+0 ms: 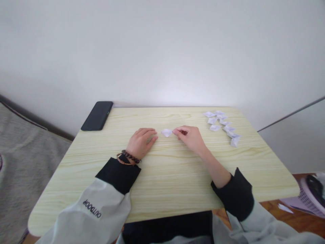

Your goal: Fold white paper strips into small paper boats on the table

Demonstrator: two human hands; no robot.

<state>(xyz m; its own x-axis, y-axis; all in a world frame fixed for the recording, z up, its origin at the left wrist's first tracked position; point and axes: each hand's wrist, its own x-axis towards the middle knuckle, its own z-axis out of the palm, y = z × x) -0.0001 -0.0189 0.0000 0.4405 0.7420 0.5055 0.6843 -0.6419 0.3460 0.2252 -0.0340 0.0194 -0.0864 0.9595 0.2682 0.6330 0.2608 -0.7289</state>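
A small folded white paper piece (166, 132), pointed at both ends, is at the middle of the wooden table. My right hand (189, 136) pinches its right tip between thumb and fingertips. On the other side, my left hand (142, 140) rests on the tabletop with thumb and fingers apart, just short of the paper's left tip and holding nothing. Dark beads and a brown cord circle the left wrist.
Several similar folded white paper pieces (215, 128) lie in loose rows at the table's back right. A black phone (97, 116) lies at the back left corner. Behind the table (172, 183) rises a white wall. A purple basket (308, 195) stands on the floor at right.
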